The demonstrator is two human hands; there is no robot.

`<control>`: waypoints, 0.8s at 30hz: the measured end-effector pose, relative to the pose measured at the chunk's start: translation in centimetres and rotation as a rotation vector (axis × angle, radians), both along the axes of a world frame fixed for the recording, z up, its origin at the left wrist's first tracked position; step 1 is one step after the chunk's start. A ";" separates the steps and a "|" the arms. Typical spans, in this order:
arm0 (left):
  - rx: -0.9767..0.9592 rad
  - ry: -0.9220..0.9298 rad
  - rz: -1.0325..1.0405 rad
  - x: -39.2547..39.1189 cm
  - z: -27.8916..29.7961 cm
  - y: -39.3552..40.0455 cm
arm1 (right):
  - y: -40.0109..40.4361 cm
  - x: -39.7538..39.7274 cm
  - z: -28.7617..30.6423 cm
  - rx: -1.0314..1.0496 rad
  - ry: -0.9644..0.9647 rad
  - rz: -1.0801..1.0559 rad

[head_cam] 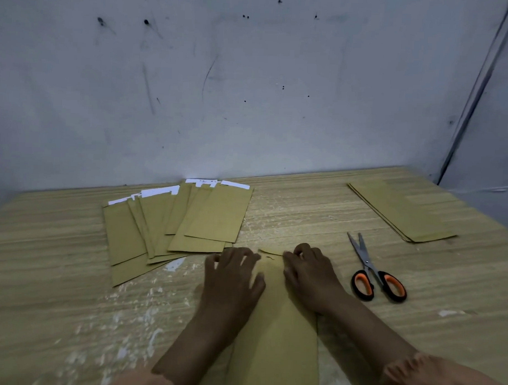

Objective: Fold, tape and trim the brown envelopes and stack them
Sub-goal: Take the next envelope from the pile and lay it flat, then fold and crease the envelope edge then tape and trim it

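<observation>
A brown envelope (276, 331) lies lengthwise on the wooden table in front of me. My left hand (232, 281) rests on its upper left part with curled fingers near the top edge. My right hand (310, 278) pinches the envelope's top right edge, where the paper looks creased. A fanned pile of brown envelopes (177, 224) with white strips at their far ends lies to the left. A neat stack of envelopes (402, 212) lies at the far right. Scissors (374, 271) with orange and black handles lie shut to the right of my right hand.
A grey scuffed wall (250, 91) rises right behind the table (57, 272). The table surface has white scuffed patches at the front left. No tape is in view.
</observation>
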State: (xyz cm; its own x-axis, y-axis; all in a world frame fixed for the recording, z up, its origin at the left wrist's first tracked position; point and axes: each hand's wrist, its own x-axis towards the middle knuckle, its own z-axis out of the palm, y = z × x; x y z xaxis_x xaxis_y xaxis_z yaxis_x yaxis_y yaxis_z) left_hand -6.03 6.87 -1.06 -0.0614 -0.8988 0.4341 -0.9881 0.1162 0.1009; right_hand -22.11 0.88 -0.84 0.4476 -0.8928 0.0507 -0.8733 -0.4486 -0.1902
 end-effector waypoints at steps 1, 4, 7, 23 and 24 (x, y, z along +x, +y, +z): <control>-0.060 0.035 0.012 0.9 -0.2 0.4 | 0.0 0.1 0.0 0.000 -0.003 0.008; -0.187 0.097 0.100 3.2 -0.6 1.6 | -0.2 0.3 0.1 0.000 -0.014 0.015; -0.167 0.094 0.138 4.5 -1.4 2.2 | -0.2 0.5 0.1 -0.003 -0.015 0.002; -0.270 -0.112 0.200 3.9 -3.0 0.2 | 0.1 1.1 1.1 -0.001 -0.058 -0.015; -0.283 -0.114 0.200 3.9 -3.0 0.2 | 0.2 1.2 1.2 0.000 -0.062 -0.009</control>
